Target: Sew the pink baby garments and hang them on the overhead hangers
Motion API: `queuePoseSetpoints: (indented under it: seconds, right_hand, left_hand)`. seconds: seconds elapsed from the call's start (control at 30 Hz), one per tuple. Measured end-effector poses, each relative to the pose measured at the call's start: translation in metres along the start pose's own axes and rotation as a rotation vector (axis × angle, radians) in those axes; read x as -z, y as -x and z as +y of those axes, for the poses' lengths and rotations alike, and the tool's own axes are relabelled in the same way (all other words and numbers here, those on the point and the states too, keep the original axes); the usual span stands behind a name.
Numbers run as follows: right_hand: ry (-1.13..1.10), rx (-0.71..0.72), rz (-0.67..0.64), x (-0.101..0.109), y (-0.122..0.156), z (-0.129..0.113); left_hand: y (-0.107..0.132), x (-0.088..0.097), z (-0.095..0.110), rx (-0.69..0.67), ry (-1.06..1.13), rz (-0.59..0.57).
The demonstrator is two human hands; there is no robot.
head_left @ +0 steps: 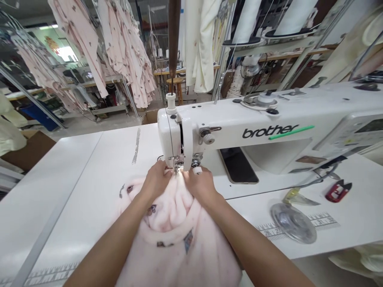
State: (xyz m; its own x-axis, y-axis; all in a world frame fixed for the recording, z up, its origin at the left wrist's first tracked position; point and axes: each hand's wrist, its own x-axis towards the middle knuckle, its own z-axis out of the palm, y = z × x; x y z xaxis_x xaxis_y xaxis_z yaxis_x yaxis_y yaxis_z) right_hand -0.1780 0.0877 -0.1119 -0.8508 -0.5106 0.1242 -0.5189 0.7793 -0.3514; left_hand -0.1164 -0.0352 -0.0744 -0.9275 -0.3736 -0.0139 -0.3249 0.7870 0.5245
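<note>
A pale pink fleece garment (176,231) with small printed patches lies bunched on the white table in front of me. My left hand (156,178) and my right hand (200,184) both press and pinch its far edge right under the needle (175,166) of a white Brother sewing machine (269,123). The fingers of both hands are curled onto the cloth, on either side of the presser foot. My forearms reach in from the bottom of the view over the garment.
On the table (68,187) to the right lie a clear round dish (293,222), a yellow clip (295,195), red thread snips (338,190) and a dark phone (238,166) under the machine arm. Pink and cream garments (125,48) hang behind. Printed rulers run along the table's front.
</note>
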Motion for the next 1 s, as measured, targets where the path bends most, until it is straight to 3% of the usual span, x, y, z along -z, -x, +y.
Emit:
queuePoseSetpoints:
  seconds: [0.27,0.5,1.0]
  right_hand:
    - [-0.049,0.017,-0.014,0.005,0.000,-0.002]
    - [-0.190,0.092,-0.029,0.014,0.009,0.014]
    - [-0.193,0.027,-0.054,0.014,0.007,0.013]
  left_hand:
    - [-0.001,-0.004,-0.004,-0.007,0.032,0.032]
    - [-0.001,-0.004,-0.005,-0.038,0.064,0.032]
    - [0.001,-0.004,-0.009,-0.009,0.082,-0.014]
